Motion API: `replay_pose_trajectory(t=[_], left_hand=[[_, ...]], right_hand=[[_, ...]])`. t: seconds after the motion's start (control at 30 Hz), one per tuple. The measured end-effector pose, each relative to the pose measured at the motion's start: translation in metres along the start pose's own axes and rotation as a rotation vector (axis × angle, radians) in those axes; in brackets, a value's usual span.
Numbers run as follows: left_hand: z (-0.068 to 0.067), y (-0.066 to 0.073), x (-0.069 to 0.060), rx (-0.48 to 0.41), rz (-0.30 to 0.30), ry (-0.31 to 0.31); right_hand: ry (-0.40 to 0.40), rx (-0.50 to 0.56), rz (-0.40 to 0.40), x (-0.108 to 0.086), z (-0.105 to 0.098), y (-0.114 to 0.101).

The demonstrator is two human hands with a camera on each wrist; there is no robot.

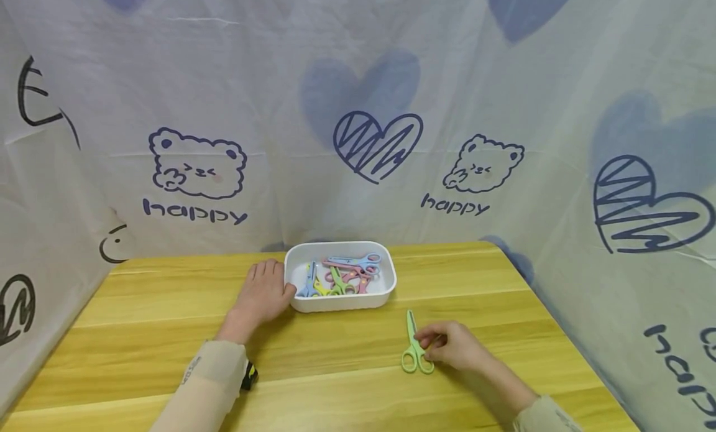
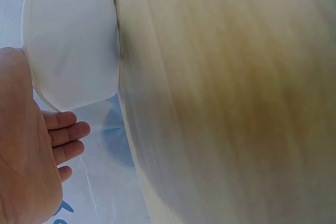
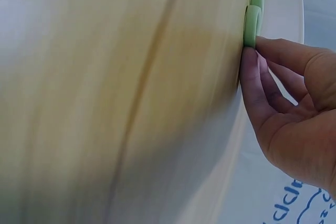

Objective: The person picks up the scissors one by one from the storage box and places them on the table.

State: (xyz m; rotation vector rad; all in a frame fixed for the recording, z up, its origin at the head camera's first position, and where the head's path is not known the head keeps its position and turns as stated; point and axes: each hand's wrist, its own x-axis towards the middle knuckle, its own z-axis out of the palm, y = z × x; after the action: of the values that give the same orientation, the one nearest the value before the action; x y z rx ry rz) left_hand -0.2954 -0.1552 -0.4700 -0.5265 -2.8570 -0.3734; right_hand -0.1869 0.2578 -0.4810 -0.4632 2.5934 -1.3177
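Observation:
A pair of green scissors lies on the table, blades pointing away from me and finger loops toward me. My right hand pinches the edge of its right loop; in the right wrist view, thumb and forefinger meet at that green loop. A white container stands near the table's back edge. Inside it are several scissors in blue, pink, yellow and green. Against the container's left side rests my left hand, thumb at the front corner. Its fingers look fairly straight in the left wrist view.
The wooden table carries everything. A white cloth printed with hearts and bears hangs behind and at both sides of it. Beside my left sleeve, a small black and yellow object shows partly.

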Motion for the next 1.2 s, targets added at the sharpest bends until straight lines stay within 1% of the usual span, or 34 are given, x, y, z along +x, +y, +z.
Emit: replay_pose_trajectory(t=[0.2,0.33,0.63,0.77,1.0,1.2], left_hand=[[0.007,-0.004,0.002,-0.003,0.023,0.041],[0.01,-0.007,0.002,-0.003,0.026,0.041],[0.011,-0.008,0.003,0.001,0.022,0.018],[0.012,-0.008,0.003,-0.003,0.026,0.024],[0.013,-0.009,0.003,-0.008,0.032,0.037],[0.014,-0.008,0.002,-0.004,0.035,0.045]], right_hand=[[-0.044,0.011,0.022,-0.007,-0.013,0.006],[-0.048,0.016,0.038,-0.011,-0.017,0.011],[-0.028,-0.007,0.042,-0.015,-0.018,0.014],[-0.032,-0.009,0.042,-0.015,-0.018,0.014],[-0.024,0.029,0.037,-0.014,-0.019,0.012],[0.017,0.078,0.042,-0.013,-0.021,0.008]])
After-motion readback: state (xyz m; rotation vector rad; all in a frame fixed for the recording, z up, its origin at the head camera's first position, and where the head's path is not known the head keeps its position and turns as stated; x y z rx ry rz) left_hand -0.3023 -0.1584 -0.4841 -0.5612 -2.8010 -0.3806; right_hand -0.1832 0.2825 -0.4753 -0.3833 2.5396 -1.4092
